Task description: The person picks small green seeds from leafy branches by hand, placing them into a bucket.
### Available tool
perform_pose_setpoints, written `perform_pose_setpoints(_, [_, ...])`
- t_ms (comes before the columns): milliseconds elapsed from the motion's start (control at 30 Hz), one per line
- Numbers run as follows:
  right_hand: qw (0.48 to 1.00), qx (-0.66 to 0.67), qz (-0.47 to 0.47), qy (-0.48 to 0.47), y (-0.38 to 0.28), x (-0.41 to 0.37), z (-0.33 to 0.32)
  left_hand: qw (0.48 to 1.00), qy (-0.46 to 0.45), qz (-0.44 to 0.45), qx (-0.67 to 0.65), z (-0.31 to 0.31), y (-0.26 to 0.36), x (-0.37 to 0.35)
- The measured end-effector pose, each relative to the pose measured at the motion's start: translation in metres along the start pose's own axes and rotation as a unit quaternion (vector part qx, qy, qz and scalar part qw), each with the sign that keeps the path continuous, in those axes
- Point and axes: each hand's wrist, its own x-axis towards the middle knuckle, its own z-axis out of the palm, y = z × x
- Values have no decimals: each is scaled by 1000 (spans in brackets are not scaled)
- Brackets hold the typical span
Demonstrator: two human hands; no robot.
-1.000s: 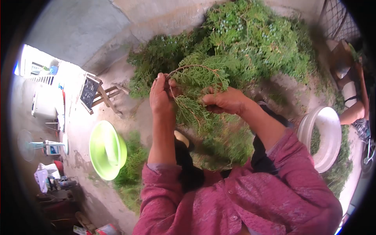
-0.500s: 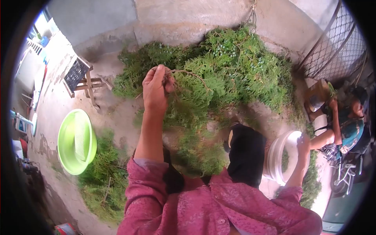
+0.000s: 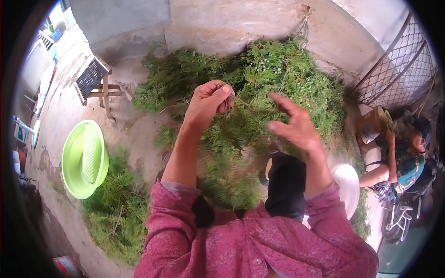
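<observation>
My left hand [image 3: 209,103] is closed around the stem end of an evergreen sprig [image 3: 241,123], whose feathery green leaves hang down to the right of the fingers. To the right of the sprig is my right hand [image 3: 296,124], thumb and forefinger spread, slightly blurred, with nothing in it. Behind and beyond both hands lies a big heap of cut evergreen branches [image 3: 296,74], with small pale bluish cones among the leaves. A white bucket [image 3: 346,185] stands by my right forearm, which partly hides it.
On the left are a lime-green basin [image 3: 70,162] with a strainer basket inside and a smaller branch pile [image 3: 116,217]. A stool [image 3: 103,88] stands farther back. At right, another person [image 3: 408,157] sits near a cardboard box [image 3: 368,124] and a lattice gate [image 3: 398,69].
My right hand has left the white bucket and come up towards the sprig, its fingers apart. My left hand has shifted right, still gripping the sprig.
</observation>
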Motion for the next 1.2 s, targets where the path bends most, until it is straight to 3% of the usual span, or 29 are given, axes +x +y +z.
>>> perform_pose_setpoints(67, [999, -18, -34, -21, -2, 13, 24, 1000, 2, -7, -2, -6, 1, -2])
perform_pose_setpoints(133, [973, 211, 32, -82, 10, 19, 44, 1000, 3, -13, -4, -11, 4, -2])
perform_pose_setpoints(233, [987, 160, -12, -4, 22, 25, 51, 999, 31, 38, 18, -13, 0, -4])
perform_pose_setpoints(267, [987, 163, -10, 0, 24, 27, 52, 959, 156, 64, 228, -15, -9, -4])
perform_pose_setpoints(300, [992, 106, -29, 65, 25, 31, 51, 860, 270, 89, 423, -15, -13, -3])
perform_pose_setpoints(333, [989, 48, -47, 131, 26, 33, 49, 861, 265, 91, 425, -11, -13, -3])
perform_pose_setpoints(367, [988, 49, -47, 138, 26, 36, 48, 903, 245, 50, 349, -6, -13, -4])
perform_pose_setpoints(433, [959, -132, -117, 222, 23, 42, 48, 960, 201, -35, 191, 5, -13, -9])
perform_pose_setpoints(467, [958, -129, -115, 227, 22, 44, 53, 975, 177, -81, 110, 11, -14, -11])
perform_pose_setpoints(500, [945, -175, -155, 229, 23, 46, 61, 975, 173, -83, 114, 18, -17, -13])
perform_pose_setpoints(567, [928, -218, -189, 235, 27, 47, 76, 990, 25, -119, -73, 31, -24, -13])
perform_pose_setpoints(633, [942, -199, -237, 133, 31, 39, 91, 984, 53, -130, -108, 25, -46, -5])
perform_pose_setpoints(700, [941, -210, -221, 144, 26, 33, 108, 955, 133, -108, -243, 21, -50, 4])
perform_pose_setpoints(767, [941, -222, -207, 151, 26, 29, 110, 942, 170, -138, -254, 13, -55, 6])
perform_pose_setpoints(867, [955, -171, -214, 111, 26, 26, 102, 934, 193, -168, -249, 11, -47, 5])
perform_pose_setpoints(933, [977, 52, -164, 126, 34, 22, 92, 930, 210, -170, -247, 3, -40, 6])
perform_pose_setpoints(1000, [961, 263, 42, 75, 41, 20, 68, 924, 263, -172, -219, -2, -33, 8])
perform_pose_setpoints(1033, [915, 382, 80, 96, 44, 22, 57, 923, 267, -174, -215, -6, -32, 8])
perform_pose_setpoints(1200, [872, 452, 143, 123, 70, 24, 38, 922, 263, -183, -218, -9, -27, 6])
